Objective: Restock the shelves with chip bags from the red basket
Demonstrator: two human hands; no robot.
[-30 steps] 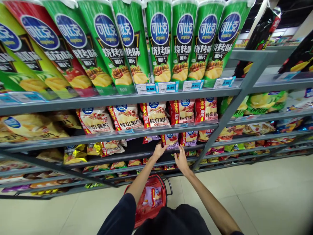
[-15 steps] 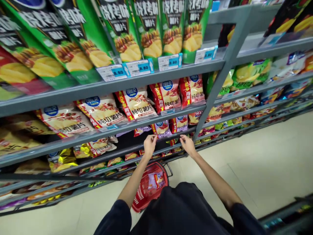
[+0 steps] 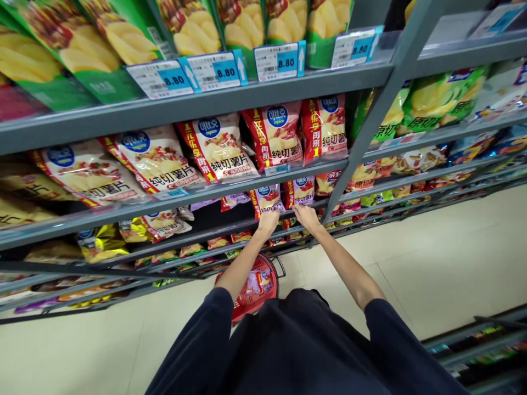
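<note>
Fingers [image 3: 299, 210] at two upright bags [image 3: 267, 198]

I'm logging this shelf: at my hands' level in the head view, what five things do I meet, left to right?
Larger shiny gold foil bag, white-and-red plastic bag, left grip, right grip, grey metal post.

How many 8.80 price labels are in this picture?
4, along the upper shelf edge: the leftmost label, second label beside it, third label further right, fourth label near the upright post. One top-right label is unreadable; others may be hidden.
</note>
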